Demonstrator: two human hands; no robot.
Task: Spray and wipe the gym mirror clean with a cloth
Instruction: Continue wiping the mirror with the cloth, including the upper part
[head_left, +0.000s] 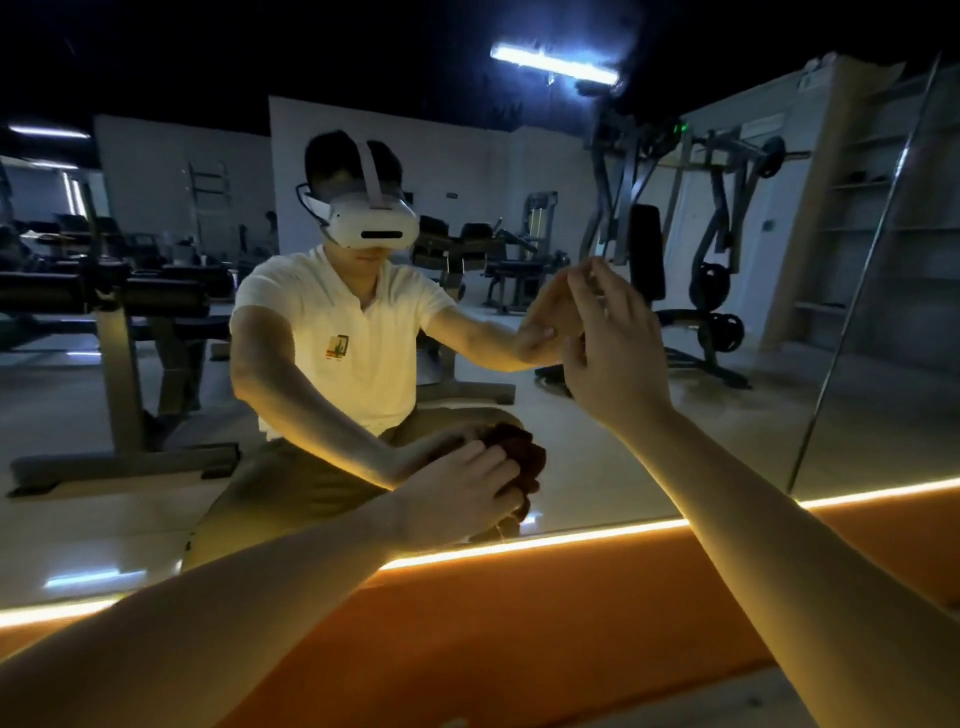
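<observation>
Cloth (527, 467) in left hand (462, 493); right hand (613, 348) raised, fingers straight.

A gym: weight machines (716, 244) reflected in mirror (779, 415).

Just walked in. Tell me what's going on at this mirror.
A person is cleaning the gym mirror by hand. The left hand grips a bunched dark red cloth against the glass low down, just above the lit strip. The right hand is raised higher with fingers straight, its fingertips meeting their reflection on the glass. No spray bottle is in view.
</observation>
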